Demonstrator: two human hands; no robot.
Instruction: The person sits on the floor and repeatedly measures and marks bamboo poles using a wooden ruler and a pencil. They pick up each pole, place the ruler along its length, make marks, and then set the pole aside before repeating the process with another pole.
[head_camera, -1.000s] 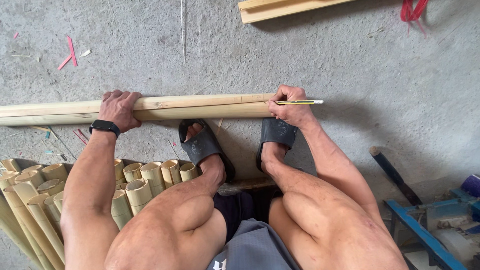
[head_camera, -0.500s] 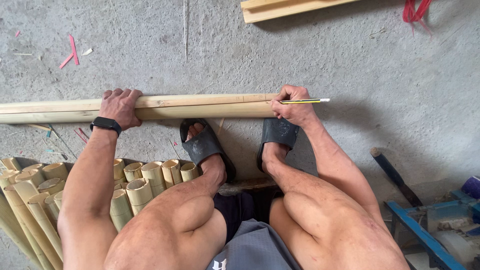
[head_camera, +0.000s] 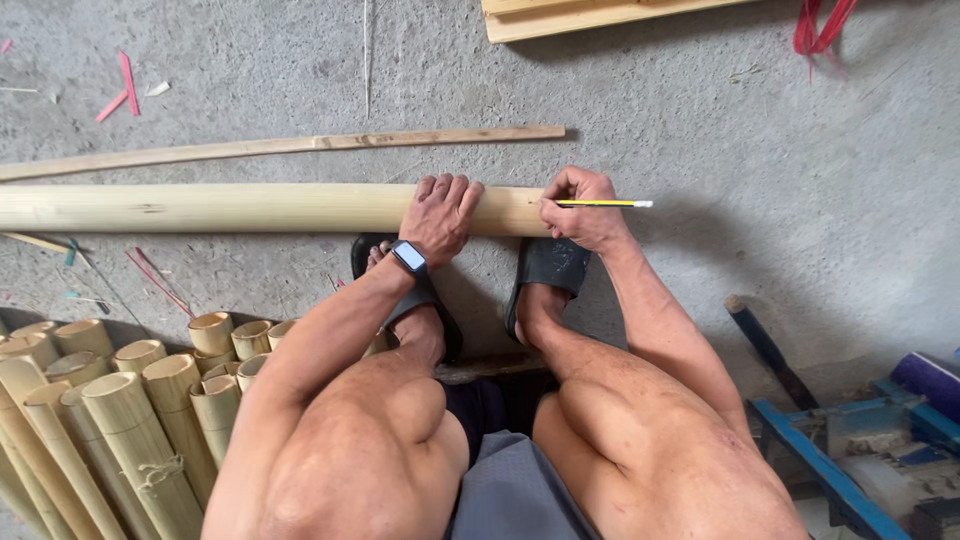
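Observation:
A long pale bamboo pole (head_camera: 220, 207) lies across the concrete floor in front of my feet. My left hand (head_camera: 441, 215), with a dark watch on its wrist, rests palm-down on the pole close to its right end. My right hand (head_camera: 583, 207) sits at the pole's right end and grips a yellow pencil (head_camera: 603, 203), its tip toward the pole and its white end pointing right. Both feet wear dark sandals (head_camera: 548, 270) just below the pole.
A thin wooden strip (head_camera: 280, 148) lies behind the pole. Several cut bamboo sections (head_camera: 120, 400) are bundled at lower left. A wooden board (head_camera: 590, 15) lies at the top, red cord (head_camera: 820, 25) at top right, blue metal framework (head_camera: 850, 450) and a dark handle (head_camera: 765, 345) at lower right.
My left hand has slid right along the pole, from far left to beside my right hand. The view has shifted, and the thin strip behind the pole now shows.

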